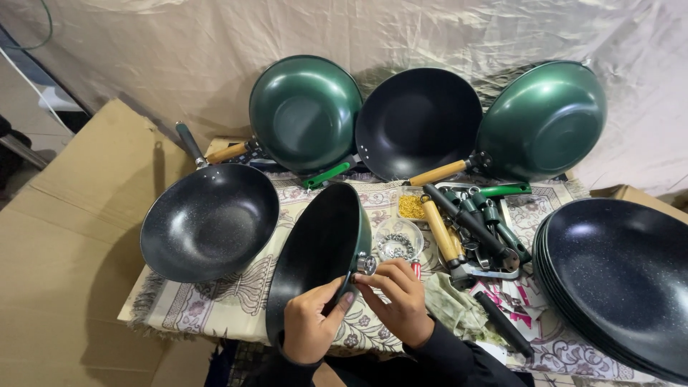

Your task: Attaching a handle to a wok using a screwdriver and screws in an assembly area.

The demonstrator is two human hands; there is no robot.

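Both hands are bare, the left hand [309, 327] and the right hand [398, 302]. Black long sleeves [459, 362] reach the wrists. No rings or watch show.

I see the pan [319, 247] tilted in front of me as black with pale speckles inside and dark green along its rim, and the pan [209, 221] lying to its left carries the same speckled black with a dark grey handle. At the back, two glossy dark green pans [304, 111] [545, 118] flank a black one [419, 122], their handles light wood and bright green. The cloth [215, 304] is cream with a brownish floral pattern and a fringe, the cardboard [72, 236] plain tan, the backdrop sheet [215, 43] shiny beige.
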